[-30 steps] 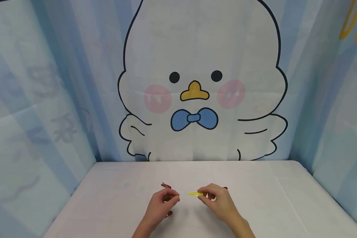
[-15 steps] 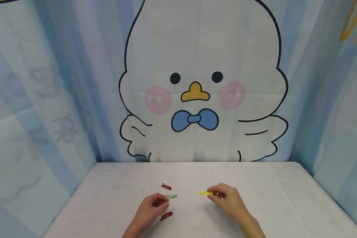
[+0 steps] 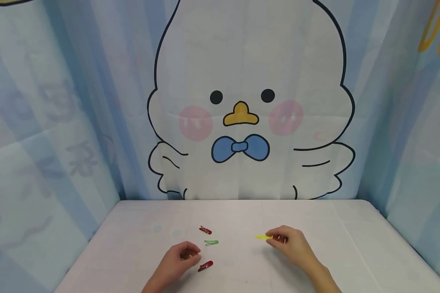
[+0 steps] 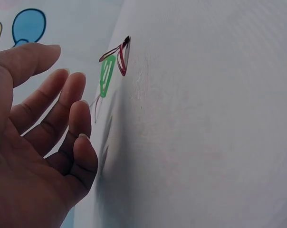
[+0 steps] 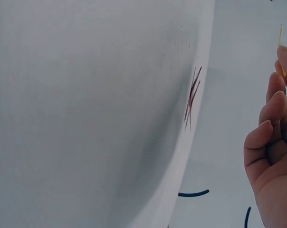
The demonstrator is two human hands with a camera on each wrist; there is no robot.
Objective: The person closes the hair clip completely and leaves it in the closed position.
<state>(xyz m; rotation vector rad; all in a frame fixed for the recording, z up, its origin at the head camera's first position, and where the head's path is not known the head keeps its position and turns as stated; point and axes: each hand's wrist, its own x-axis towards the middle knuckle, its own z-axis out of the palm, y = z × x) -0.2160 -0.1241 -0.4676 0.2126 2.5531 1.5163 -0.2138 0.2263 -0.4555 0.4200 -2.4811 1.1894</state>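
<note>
A yellow snap hair clip (image 3: 261,237) is pinched between thumb and fingers of my right hand (image 3: 295,246), raised over the table. My left hand (image 3: 177,260) hovers left of the other clips, fingers loosely bent and holding nothing. Beside it lies an opened green hair clip (image 3: 213,242). One dark red hair clip (image 3: 205,230) lies behind the green one, and another red hair clip (image 3: 205,266) lies nearer the front. In the right wrist view, a further dark red clip shape (image 5: 193,97) lies on the table; my right hand hides that spot in the head view.
A white cloth covers the table (image 3: 150,228). Behind it hangs a backdrop (image 3: 242,179) printed with a cartoon bird, and blue striped curtains (image 3: 40,162) close off both sides.
My left hand has let go of the green clip, now on the table between the red ones, and drawn back left. My right hand has moved right with the yellow clip.
</note>
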